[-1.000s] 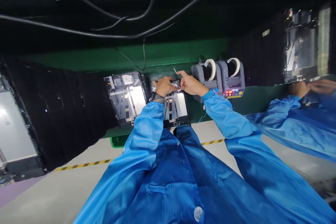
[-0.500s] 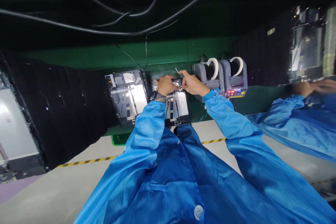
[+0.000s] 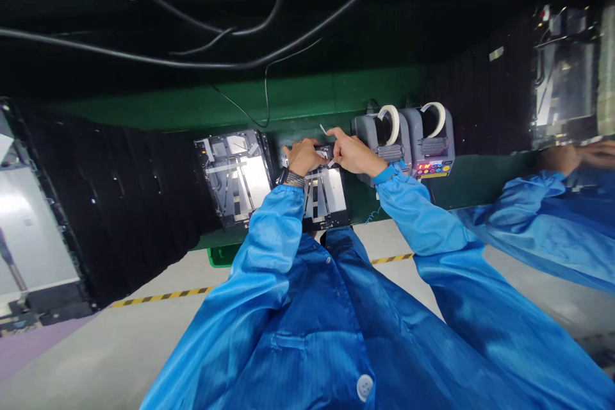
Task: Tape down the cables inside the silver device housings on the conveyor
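Observation:
An opened flat device (image 3: 327, 195) with metal plates and black strips lies on the green bench in front of me. My left hand (image 3: 302, 155) rests on its far edge, fingers curled and pressed against a small part there. My right hand (image 3: 352, 151) is at the same edge, fingers bent with the forefinger stretched toward a small white strip of tape (image 3: 323, 129) that sticks up. What the fingertips pinch is too small to make out. A dark watch (image 3: 289, 177) is on my left wrist.
A second opened device (image 3: 235, 174) lies just left. Two grey tape dispensers (image 3: 385, 134) (image 3: 430, 136) with white rolls stand right of my right hand. Black trays (image 3: 129, 192) fill the left; a co-worker's blue sleeve (image 3: 523, 211) is at right. Cables hang above.
Both hands stay at the device's far edge with only slight finger shifts. The view has drifted a little to the right.

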{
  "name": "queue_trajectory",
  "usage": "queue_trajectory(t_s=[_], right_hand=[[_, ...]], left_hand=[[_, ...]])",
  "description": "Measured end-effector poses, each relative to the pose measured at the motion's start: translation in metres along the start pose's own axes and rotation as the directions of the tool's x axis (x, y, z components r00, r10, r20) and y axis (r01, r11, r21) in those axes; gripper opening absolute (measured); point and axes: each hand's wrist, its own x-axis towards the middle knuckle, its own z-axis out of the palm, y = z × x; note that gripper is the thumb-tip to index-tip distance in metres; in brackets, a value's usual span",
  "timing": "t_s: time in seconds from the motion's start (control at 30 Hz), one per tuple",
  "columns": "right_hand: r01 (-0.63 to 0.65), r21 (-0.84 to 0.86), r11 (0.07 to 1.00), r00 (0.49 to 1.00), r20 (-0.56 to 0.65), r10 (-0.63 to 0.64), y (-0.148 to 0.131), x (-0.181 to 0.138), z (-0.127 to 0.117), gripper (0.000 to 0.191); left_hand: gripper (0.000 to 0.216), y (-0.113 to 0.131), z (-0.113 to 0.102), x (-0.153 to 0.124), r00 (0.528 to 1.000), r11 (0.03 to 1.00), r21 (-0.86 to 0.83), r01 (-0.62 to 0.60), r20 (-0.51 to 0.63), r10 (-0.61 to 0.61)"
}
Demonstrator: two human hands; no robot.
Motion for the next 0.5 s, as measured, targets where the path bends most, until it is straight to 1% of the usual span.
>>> queue_trajectory(t_s=[0.17,0.3,0.5], right_hand=[[-0.034,-0.061,0.998,0.999,-0.001,0.034,0.0036,0.0019,0.0051,0.070],[-0.041,-0.061,0.997,0.999,-0.011,0.040,0.0060,0.0019,0.0081,0.071],[-0.042,-0.079,0.996,0.999,-0.014,0.041,0.0007,-0.0011,0.0068,0.070]], left_hand=[[0.066,0.0015,-0.0010,-0.0018,1.000,1.000,0.000,0.012,0.007,-0.012],[0.067,0.0016,-0.0008,-0.0016,1.000,1.000,0.007,0.016,0.007,-0.016],[0.067,0.0010,-0.0002,-0.0009,1.000,1.000,-0.004,0.009,0.006,-0.009]])
